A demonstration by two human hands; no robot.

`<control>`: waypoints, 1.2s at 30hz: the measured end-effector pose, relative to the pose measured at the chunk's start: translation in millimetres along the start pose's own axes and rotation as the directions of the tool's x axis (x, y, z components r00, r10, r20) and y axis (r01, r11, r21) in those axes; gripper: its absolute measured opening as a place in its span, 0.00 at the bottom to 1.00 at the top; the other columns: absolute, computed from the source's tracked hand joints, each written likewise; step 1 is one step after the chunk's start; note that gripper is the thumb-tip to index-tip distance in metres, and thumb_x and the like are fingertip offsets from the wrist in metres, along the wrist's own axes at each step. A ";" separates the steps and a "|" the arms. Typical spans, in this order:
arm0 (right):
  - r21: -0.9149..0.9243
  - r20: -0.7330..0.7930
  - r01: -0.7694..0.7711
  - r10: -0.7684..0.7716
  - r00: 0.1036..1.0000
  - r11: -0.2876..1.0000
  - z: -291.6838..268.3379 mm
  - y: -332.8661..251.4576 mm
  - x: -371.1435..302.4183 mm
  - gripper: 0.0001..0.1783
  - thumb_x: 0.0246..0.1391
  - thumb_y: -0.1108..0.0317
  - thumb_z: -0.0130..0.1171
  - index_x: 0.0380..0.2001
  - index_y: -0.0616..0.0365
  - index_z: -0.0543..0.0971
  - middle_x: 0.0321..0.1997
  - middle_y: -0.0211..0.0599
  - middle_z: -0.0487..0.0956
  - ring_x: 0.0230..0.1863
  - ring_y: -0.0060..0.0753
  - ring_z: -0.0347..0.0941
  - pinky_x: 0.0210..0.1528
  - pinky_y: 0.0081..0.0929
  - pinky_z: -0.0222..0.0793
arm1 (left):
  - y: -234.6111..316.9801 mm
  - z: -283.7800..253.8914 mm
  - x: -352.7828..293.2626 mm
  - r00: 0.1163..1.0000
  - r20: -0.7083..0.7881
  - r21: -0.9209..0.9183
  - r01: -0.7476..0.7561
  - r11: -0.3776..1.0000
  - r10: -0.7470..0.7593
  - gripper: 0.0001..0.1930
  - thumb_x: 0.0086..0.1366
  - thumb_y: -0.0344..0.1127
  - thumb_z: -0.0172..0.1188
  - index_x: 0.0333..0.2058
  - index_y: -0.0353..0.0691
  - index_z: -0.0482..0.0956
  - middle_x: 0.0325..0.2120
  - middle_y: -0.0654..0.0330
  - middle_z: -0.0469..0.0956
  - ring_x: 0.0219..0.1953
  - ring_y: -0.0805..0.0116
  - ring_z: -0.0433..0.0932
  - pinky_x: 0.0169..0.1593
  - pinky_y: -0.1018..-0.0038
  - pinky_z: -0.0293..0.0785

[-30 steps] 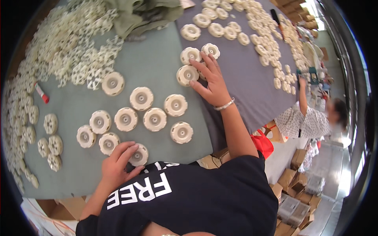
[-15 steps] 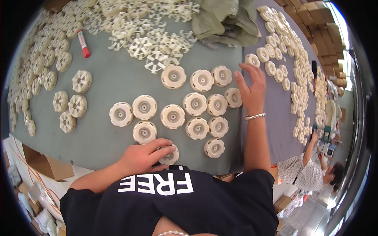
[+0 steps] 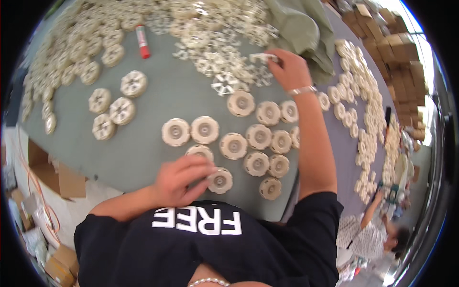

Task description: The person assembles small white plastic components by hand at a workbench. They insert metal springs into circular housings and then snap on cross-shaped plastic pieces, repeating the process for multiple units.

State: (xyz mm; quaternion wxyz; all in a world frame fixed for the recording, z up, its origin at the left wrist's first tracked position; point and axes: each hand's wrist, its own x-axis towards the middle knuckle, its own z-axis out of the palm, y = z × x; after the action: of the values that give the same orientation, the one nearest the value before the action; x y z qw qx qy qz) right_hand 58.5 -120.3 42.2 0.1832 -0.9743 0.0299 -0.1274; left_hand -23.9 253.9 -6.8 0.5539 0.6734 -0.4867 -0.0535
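My right hand (image 3: 291, 71) is closed at the fingertips on a white spoked plastic insert (image 3: 262, 58), at the edge of the heap of spoked inserts (image 3: 224, 52). My left hand (image 3: 181, 179) hovers over the near edge of the table, fingers loosely bent and apart, with nothing visible in it. Beside its fingertips lies a cream round wheel-like part (image 3: 221, 180); another round part (image 3: 201, 153) is partly covered by the hand. Several more such parts (image 3: 234, 146) lie face up in a loose group between my arms.
Four-spoked-face discs aside, many cream discs (image 3: 91, 43) crowd the far left. Several spoked discs (image 3: 123, 110) sit left of centre. A red-and-white marker (image 3: 143, 43) and olive-green cloth (image 3: 296, 33) lie farther back. More discs (image 3: 368, 119) cover the purple cloth, where another person (image 3: 370, 234) works.
My right hand has moved away from the round parts, left and farther back, and now grips a spoked insert. My left hand has lifted off the near round part. The whole view has shifted.
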 end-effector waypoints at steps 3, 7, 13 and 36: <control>0.196 -0.116 -0.083 0.107 0.987 0.977 -17.6 -28.3 -46.9 0.20 0.56 0.72 0.63 0.53 0.55 0.87 0.42 0.43 0.87 0.27 0.35 0.75 0.34 0.29 0.73 | 10.2 -25.9 23.3 0.919 0.065 -0.249 0.393 0.885 -0.389 0.18 0.68 0.39 0.70 0.54 0.42 0.84 0.44 0.59 0.84 0.29 0.74 0.80 0.32 0.76 0.77; 0.072 -0.223 0.462 -0.437 0.871 0.884 -7.8 -124.1 -84.1 0.25 0.46 0.82 0.62 0.51 0.62 0.86 0.43 0.44 0.86 0.36 0.44 0.81 0.39 0.35 0.78 | 0.7 -31.1 66.7 0.686 0.351 -0.816 0.558 0.151 -0.637 0.18 0.77 0.48 0.63 0.54 0.42 0.82 0.39 0.65 0.84 0.22 0.81 0.67 0.24 0.80 0.61; 0.251 0.120 0.322 -0.359 0.925 0.913 -23.0 -129.4 -62.3 0.31 0.47 0.80 0.65 0.59 0.59 0.81 0.58 0.48 0.81 0.46 0.47 0.82 0.49 0.41 0.80 | -34.1 -49.8 71.2 0.723 0.072 -0.900 0.344 0.268 -0.687 0.12 0.75 0.47 0.65 0.43 0.45 0.81 0.30 0.69 0.81 0.20 0.82 0.65 0.23 0.82 0.58; 0.873 0.307 -0.286 -0.009 0.952 -0.395 19.9 -96.8 -46.8 0.22 0.70 0.56 0.52 0.51 0.63 0.81 0.51 0.49 0.83 0.49 0.44 0.81 0.50 0.39 0.82 | -59.1 -62.7 70.3 0.802 -0.032 -0.987 -0.120 -0.108 -0.597 0.15 0.82 0.39 0.52 0.59 0.39 0.76 0.57 0.61 0.80 0.63 0.67 0.78 0.71 0.65 0.73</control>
State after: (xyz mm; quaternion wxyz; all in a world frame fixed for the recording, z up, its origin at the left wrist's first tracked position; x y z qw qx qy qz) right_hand 19.5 -18.3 48.4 0.9226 -0.3850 0.0190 0.0165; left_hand 86.2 242.1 2.7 0.9383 0.1259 0.0047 -0.3219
